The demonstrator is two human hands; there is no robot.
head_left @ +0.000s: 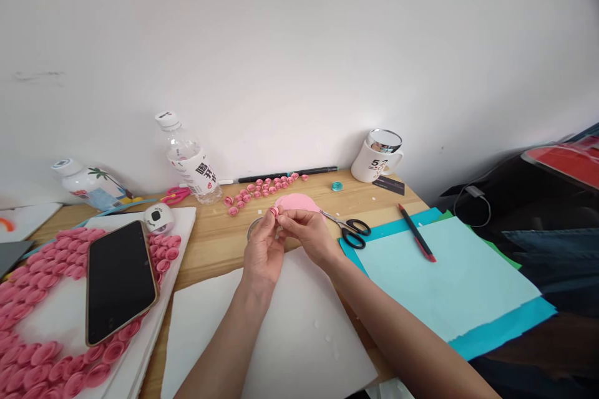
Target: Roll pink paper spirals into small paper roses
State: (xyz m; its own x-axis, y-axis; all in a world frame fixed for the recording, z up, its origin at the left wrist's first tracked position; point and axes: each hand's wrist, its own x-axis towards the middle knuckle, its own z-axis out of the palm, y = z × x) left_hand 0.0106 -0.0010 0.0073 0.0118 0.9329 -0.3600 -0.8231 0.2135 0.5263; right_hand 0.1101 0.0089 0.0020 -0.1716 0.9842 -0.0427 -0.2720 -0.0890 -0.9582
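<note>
Between the fingertips of both hands is a small pink paper roll (274, 211), partly covered by the fingers. My left hand (264, 249) pinches it from the left, and my right hand (306, 234) pinches it from the right. Just behind the hands lie pink paper circles (299, 202). Scissors with black handles (353, 230) rest right of my right hand, their blades towards the circles. Several rolled pink paper flowers (266, 187) are lined up farther back. Below the hands is a white sheet (299, 324). A grey ring-shaped thing (251, 229) shows partly behind my left hand.
On the left, a phone (122, 283) lies on a board covered with pink paper flowers (42, 355). A plastic bottle (189, 159) and a mug (377, 157) stand near the wall. Coloured paper (444, 280) with a pen (416, 234) lies right; a teal roll (337, 186) sits behind.
</note>
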